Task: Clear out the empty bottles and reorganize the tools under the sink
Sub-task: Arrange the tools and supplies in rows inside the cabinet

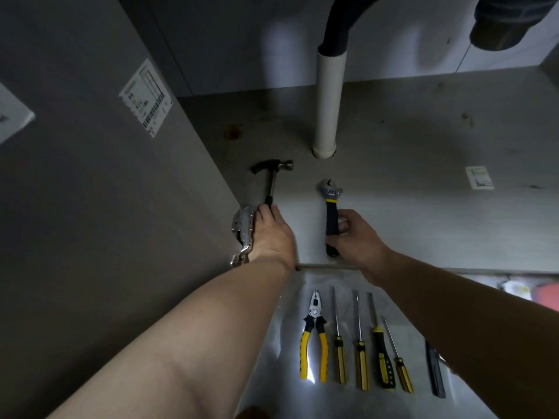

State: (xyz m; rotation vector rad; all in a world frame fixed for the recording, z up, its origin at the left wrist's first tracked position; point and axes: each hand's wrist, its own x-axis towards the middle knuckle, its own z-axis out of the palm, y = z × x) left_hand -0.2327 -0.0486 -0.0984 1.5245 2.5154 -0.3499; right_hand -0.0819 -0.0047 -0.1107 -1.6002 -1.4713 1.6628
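The right hand (354, 234) curls its fingers and thumb round the dark handle of the adjustable wrench (332, 217), whose head points away beyond the fingertips. The left hand (269, 234) covers the handle of the hammer (272, 176), the hammer's head lying past the fingers and silver locking pliers (242, 232) pressed against its outer edge; whether it grips either one I cannot tell. Both tools rest on the grey cabinet floor (423, 213), a white drain pipe (328, 101) beyond them, with yellow-handled pliers (314, 334) and screwdrivers (361, 352) behind the wrists.

Dim grey cabinet (242, 40), white pipe (328, 101) thru stained floor (423, 146), sticker (146, 96) on L wall (75, 207), maybe basin (502, 34) top-right.
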